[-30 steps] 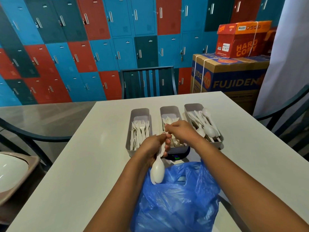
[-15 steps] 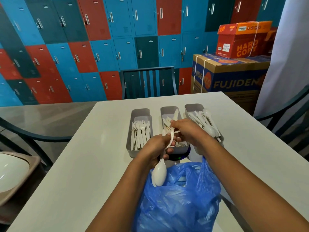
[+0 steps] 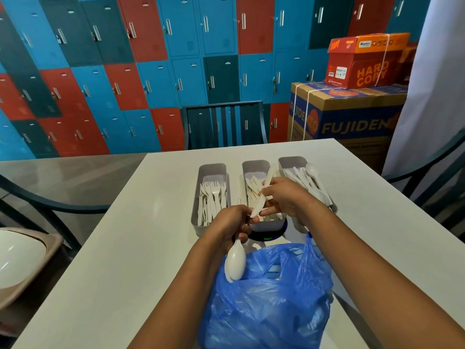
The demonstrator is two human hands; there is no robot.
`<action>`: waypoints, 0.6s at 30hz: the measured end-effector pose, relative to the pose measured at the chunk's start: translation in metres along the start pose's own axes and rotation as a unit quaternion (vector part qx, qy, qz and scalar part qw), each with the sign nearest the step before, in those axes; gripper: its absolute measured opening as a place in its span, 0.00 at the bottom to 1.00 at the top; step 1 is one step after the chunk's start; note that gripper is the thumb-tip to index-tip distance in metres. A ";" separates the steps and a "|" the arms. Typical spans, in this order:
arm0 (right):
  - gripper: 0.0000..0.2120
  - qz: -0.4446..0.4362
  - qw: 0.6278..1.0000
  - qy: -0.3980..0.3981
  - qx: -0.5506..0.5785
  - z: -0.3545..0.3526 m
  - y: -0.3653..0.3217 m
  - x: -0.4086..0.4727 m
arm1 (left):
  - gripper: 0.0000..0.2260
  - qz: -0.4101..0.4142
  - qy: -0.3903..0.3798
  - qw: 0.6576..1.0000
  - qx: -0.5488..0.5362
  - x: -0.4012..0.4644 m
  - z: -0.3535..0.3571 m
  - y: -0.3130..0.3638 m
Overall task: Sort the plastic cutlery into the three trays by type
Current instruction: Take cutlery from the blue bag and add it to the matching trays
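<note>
Nearest the camera: blue plastic bag [image 3: 266, 298] slumped on the white table [image 3: 120, 260], mouth open toward the trays, thin and crumpled, presumably the unsorted stock. Just above its left edge: left hand [image 3: 230, 224], fingers curled round the handles of white spoons [image 3: 235, 263], bowls hanging down over the bag's rim; exact count not readable. Meeting it from the right: right hand [image 3: 281, 197], thumb and fingers pinched on a white knife [image 3: 263, 195], blade tilted up and away over the middle tray [image 3: 255, 166], near end touching the left fingertips. Beyond the hands, three grey trays side by side: left tray [image 3: 212, 170] with forks, middle with knives, right tray [image 3: 292, 161] with spoons. Dark round object with green light [image 3: 268, 238] partly under the middle tray; identity unclear. Farther back: dark chair [image 3: 224, 124], stacked cardboard boxes [image 3: 352, 114], wall of blue and red lockers [image 3: 151, 71]. Handling judgement: cutlery very light, thin, stiff with some flex, smooth enough to slide within a loose bundle; snaps if bent hard. Best hold: mid-handle pinch for a single piece, full-finger wrap for a bundle. Knife likely due for the middle tray, held spoons for the right one.
</note>
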State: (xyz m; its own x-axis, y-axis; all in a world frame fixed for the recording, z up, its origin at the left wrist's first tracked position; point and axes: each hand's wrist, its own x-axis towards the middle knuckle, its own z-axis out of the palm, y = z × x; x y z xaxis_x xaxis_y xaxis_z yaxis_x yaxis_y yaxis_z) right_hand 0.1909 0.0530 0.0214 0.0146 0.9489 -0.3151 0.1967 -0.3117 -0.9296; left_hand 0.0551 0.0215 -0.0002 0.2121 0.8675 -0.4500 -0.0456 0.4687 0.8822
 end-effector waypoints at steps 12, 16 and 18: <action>0.17 -0.072 0.964 0.134 -0.216 0.004 0.010 0.023 | 0.10 0.007 0.042 0.985 -0.168 0.001 -0.006 0.006; 0.24 -0.100 0.947 0.151 -0.264 0.007 0.016 0.022 | 0.09 0.022 0.038 0.983 -0.178 0.002 -0.006 0.004; 0.20 -0.142 0.941 0.152 -0.267 0.011 0.016 0.014 | 0.10 0.036 0.046 0.979 -0.196 0.006 -0.006 0.003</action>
State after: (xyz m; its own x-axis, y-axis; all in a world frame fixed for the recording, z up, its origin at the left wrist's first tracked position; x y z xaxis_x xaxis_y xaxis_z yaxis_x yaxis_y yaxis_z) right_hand 0.1831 0.0608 0.0002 0.1501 0.9857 0.0769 0.6983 -0.0506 -0.7140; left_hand 0.0499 0.0291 -0.0012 0.1075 0.9032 -0.4155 -0.4326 0.4187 0.7985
